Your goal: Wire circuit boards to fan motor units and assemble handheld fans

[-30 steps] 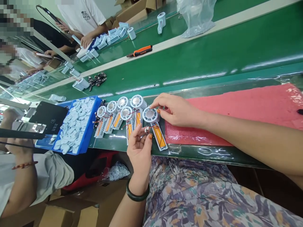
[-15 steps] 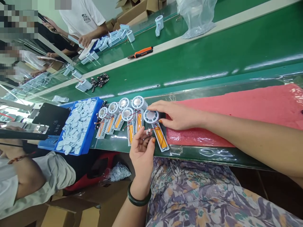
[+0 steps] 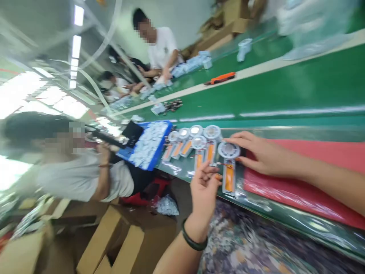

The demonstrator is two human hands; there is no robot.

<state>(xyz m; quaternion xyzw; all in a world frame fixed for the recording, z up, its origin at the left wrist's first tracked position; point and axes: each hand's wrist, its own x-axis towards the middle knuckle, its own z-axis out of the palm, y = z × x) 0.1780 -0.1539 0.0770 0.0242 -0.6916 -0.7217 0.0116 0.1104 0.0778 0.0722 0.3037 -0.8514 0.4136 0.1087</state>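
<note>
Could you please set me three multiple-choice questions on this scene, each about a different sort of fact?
1. Where does the blue plastic crate of pale blue parts stand?
A) On the floor
B) On the green bench, beside the row of fan units
C) On the person's lap

2. How many round silver-and-white fan units lie on the bench?
A) Four
B) Five
C) Six

3. What is the person's right hand doing?
A) Reaching its fingertips to the nearest fan disc
B) Digging among the crate's parts
C) Hanging below the bench

Answers:
1. B, as the crate sits on the green surface next to the row.
2. C, as six discs can be counted.
3. A, as the fingertips lie at that disc's edge.
</note>
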